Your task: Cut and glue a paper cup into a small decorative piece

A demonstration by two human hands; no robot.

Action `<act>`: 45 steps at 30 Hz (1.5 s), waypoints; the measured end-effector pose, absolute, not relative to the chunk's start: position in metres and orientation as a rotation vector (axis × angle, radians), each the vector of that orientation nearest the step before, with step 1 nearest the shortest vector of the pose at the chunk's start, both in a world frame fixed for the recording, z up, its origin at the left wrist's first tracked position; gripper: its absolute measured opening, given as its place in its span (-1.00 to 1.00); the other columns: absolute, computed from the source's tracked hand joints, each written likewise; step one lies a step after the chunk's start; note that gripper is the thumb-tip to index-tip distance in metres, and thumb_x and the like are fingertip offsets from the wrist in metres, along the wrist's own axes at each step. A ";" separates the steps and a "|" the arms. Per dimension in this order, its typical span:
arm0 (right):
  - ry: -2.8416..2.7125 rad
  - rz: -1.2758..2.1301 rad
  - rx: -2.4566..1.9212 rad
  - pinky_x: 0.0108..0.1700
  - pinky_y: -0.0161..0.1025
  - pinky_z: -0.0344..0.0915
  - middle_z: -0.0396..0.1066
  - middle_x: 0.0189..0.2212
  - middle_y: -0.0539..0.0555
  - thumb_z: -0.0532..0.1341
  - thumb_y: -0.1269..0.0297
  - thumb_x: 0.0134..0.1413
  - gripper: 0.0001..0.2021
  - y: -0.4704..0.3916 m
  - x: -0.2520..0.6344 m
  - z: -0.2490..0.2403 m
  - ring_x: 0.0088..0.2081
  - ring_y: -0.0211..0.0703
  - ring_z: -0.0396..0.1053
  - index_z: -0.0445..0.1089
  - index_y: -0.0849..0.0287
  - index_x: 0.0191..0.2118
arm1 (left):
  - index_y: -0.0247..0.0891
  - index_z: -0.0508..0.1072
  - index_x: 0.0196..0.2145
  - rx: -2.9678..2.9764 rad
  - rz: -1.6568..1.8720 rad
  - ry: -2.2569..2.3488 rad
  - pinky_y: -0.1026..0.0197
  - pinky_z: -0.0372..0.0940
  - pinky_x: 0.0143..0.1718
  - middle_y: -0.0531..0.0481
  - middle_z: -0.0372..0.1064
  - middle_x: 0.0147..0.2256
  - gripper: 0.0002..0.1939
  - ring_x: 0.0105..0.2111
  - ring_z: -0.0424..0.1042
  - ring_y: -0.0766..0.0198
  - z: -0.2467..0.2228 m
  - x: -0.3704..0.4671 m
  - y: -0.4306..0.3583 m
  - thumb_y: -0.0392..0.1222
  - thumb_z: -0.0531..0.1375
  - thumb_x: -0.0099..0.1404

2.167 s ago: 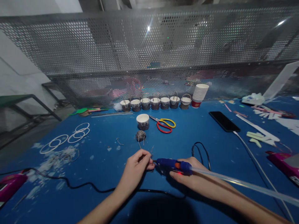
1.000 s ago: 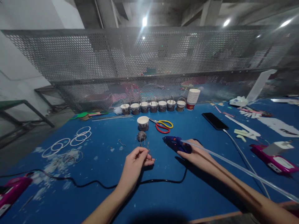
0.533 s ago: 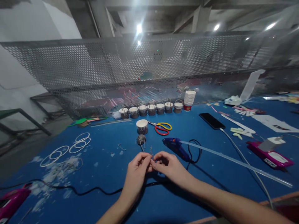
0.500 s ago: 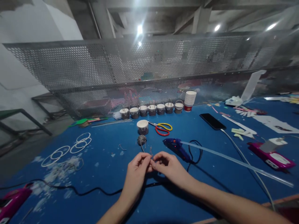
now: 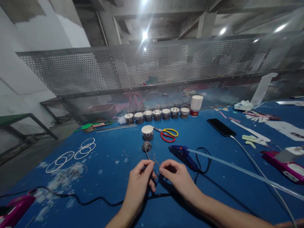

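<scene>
My left hand (image 5: 140,177) and my right hand (image 5: 175,175) meet low in the middle of the blue table (image 5: 114,177). Both pinch a thin piece of twine (image 5: 155,161) between their fingertips. The twine runs up toward a small grey twine ball (image 5: 146,146) just beyond the hands. A blue glue gun (image 5: 184,152) lies on the table to the right of my right hand, with a long clear glue stick (image 5: 237,172) sticking out of its back. A white-topped cup (image 5: 147,132) stands behind the ball.
Red and yellow scissors (image 5: 168,134) lie by the cup. A row of small cups (image 5: 156,115) and a stack of paper cups (image 5: 196,105) line the perforated metal screen. A phone (image 5: 220,127), white rings (image 5: 73,153), black cord (image 5: 95,199) and pink glue guns (image 5: 285,164) lie around.
My right hand set the blue glue gun down on the table and came over to my left hand; both now pinch the twine. The view tilted up slightly.
</scene>
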State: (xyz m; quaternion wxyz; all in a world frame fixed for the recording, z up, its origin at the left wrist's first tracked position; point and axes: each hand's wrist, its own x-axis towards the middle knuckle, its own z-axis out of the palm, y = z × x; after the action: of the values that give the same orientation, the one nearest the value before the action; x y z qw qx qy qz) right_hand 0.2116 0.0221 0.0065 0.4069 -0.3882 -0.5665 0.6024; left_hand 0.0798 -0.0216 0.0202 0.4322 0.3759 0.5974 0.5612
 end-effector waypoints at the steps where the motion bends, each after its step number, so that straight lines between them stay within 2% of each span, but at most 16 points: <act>1: -1.430 1.517 -0.988 -0.41 -0.31 0.17 0.34 -0.58 -0.03 0.28 0.11 -0.17 -0.76 0.022 0.212 0.007 -0.49 -0.25 0.23 0.39 0.21 -0.51 | -0.30 0.45 -0.42 0.937 1.393 1.496 0.44 0.07 -0.78 0.16 0.26 -0.68 -0.69 -0.82 0.18 0.48 0.019 0.079 -0.021 0.05 0.23 0.12; 3: -1.430 1.511 -0.997 -0.42 -0.32 0.14 0.31 -0.59 -0.05 0.28 0.11 -0.18 -0.76 0.022 0.212 0.008 -0.50 -0.26 0.20 0.38 0.21 -0.52 | -0.30 0.46 -0.42 0.925 1.412 1.501 0.45 0.05 -0.78 0.17 0.24 -0.68 -0.69 -0.82 0.15 0.50 0.017 0.078 -0.021 0.04 0.25 0.10; 5: -1.429 1.503 -1.001 -0.42 -0.32 0.14 0.30 -0.59 -0.05 0.27 0.13 -0.17 -0.78 0.022 0.212 0.008 -0.50 -0.26 0.19 0.39 0.21 -0.52 | -0.31 0.48 -0.44 0.901 1.457 1.491 0.42 0.19 -0.73 0.11 0.30 -0.57 -0.70 -0.72 0.25 0.46 0.017 0.078 -0.020 0.03 0.29 0.05; 7: -1.425 1.498 -0.996 -0.42 -0.32 0.15 0.30 -0.59 -0.04 0.26 0.15 -0.17 -0.79 0.022 0.211 0.008 -0.49 -0.26 0.19 0.39 0.20 -0.52 | -0.30 0.50 -0.48 0.879 1.505 1.467 0.32 0.37 -0.58 0.06 0.32 -0.45 -0.71 -0.56 0.36 0.36 0.017 0.078 -0.019 0.01 0.33 -0.01; 10: -1.420 1.512 -0.974 -0.43 -0.33 0.16 0.30 -0.59 -0.04 0.27 0.16 -0.17 -0.81 0.022 0.211 0.005 -0.49 -0.25 0.20 0.39 0.20 -0.52 | -0.30 0.52 -0.54 0.878 1.553 1.460 0.24 0.44 -0.39 0.03 0.34 -0.42 -0.73 -0.42 0.38 0.28 0.018 0.078 -0.019 -0.01 0.35 -0.04; 13: -1.426 1.530 -0.962 -0.43 -0.33 0.16 0.31 -0.57 -0.03 0.26 0.16 -0.17 -0.81 0.022 0.210 0.003 -0.49 -0.25 0.21 0.39 0.20 -0.51 | -0.30 0.54 -0.54 0.902 1.559 1.516 0.29 0.38 -0.40 0.02 0.38 -0.46 -0.74 -0.47 0.37 0.31 0.020 0.078 -0.021 -0.02 0.35 -0.05; 15: -1.432 1.538 -0.957 -0.42 -0.32 0.17 0.32 -0.56 -0.02 0.26 0.15 -0.17 -0.81 0.022 0.210 0.003 -0.48 -0.24 0.22 0.38 0.19 -0.51 | -0.31 0.54 -0.52 0.898 1.522 1.539 0.35 0.29 -0.54 0.04 0.36 -0.56 -0.73 -0.59 0.31 0.37 0.021 0.078 -0.022 -0.02 0.35 -0.05; 18: -1.435 1.549 -0.952 -0.40 -0.31 0.17 0.31 -0.56 -0.03 0.27 0.14 -0.17 -0.80 0.021 0.209 0.005 -0.47 -0.22 0.22 0.37 0.18 -0.52 | -0.30 0.51 -0.50 0.853 1.479 1.518 0.41 0.02 -0.72 0.15 0.23 -0.70 -0.71 -0.76 0.09 0.50 0.021 0.078 -0.022 0.01 0.34 -0.04; 20: -1.436 1.555 -0.954 -0.40 -0.31 0.16 0.29 -0.57 -0.03 0.26 0.14 -0.17 -0.80 0.020 0.208 0.006 -0.47 -0.23 0.20 0.36 0.19 -0.52 | -0.30 0.47 -0.51 0.796 1.480 1.475 0.43 -0.12 -0.73 0.22 0.10 -0.74 -0.69 -0.77 -0.02 0.54 0.020 0.079 -0.022 0.02 0.36 -0.06; 23: -1.434 1.571 -0.950 -0.40 -0.30 0.14 0.27 -0.57 -0.03 0.25 0.16 -0.16 -0.81 0.019 0.208 0.006 -0.47 -0.24 0.18 0.36 0.19 -0.51 | -0.30 0.41 -0.51 0.696 1.465 1.387 0.44 -0.19 -0.71 0.29 -0.06 -0.76 -0.64 -0.76 -0.11 0.56 0.019 0.079 -0.022 0.02 0.39 -0.12; 27: -1.423 1.586 -0.943 -0.40 -0.30 0.13 0.26 -0.57 -0.04 0.25 0.18 -0.17 -0.82 0.018 0.207 0.005 -0.48 -0.25 0.16 0.36 0.20 -0.51 | -0.30 0.36 -0.51 0.634 1.440 1.327 0.43 -0.21 -0.69 0.30 -0.08 -0.73 -0.61 -0.72 -0.15 0.56 0.020 0.080 -0.024 0.02 0.41 -0.13; 34: -1.383 1.611 -0.957 -0.41 -0.31 0.11 0.27 -0.58 -0.04 0.28 0.18 -0.21 -0.81 0.018 0.207 0.008 -0.49 -0.27 0.15 0.36 0.21 -0.54 | -0.37 0.46 -0.46 0.644 1.436 1.255 0.40 -0.13 -0.66 0.23 0.00 -0.71 -0.69 -0.67 -0.11 0.52 0.020 0.079 -0.025 -0.01 0.30 0.04; 40: -1.364 1.614 -0.968 -0.42 -0.31 0.11 0.27 -0.58 -0.04 0.27 0.17 -0.22 -0.79 0.021 0.206 0.004 -0.49 -0.27 0.13 0.36 0.22 -0.53 | -0.37 0.45 -0.50 0.680 1.426 1.248 0.40 -0.12 -0.64 0.23 0.02 -0.72 -0.65 -0.67 -0.07 0.52 0.015 0.079 -0.022 -0.01 0.38 -0.05; 45: -1.386 1.615 -0.954 -0.41 -0.31 0.11 0.27 -0.58 -0.03 0.28 0.17 -0.20 -0.80 0.022 0.207 0.001 -0.49 -0.27 0.14 0.36 0.22 -0.52 | -0.35 0.41 -0.55 0.716 1.449 1.258 0.40 -0.06 -0.62 0.20 0.09 -0.72 -0.66 -0.68 0.02 0.52 0.015 0.080 -0.023 -0.02 0.39 -0.05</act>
State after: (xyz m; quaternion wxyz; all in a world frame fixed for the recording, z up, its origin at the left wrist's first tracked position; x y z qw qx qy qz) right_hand 0.2066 0.0220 0.0011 0.3939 -0.3759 -0.5463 0.6364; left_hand 0.0802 -0.0227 0.0150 0.5200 0.2987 0.5245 0.6044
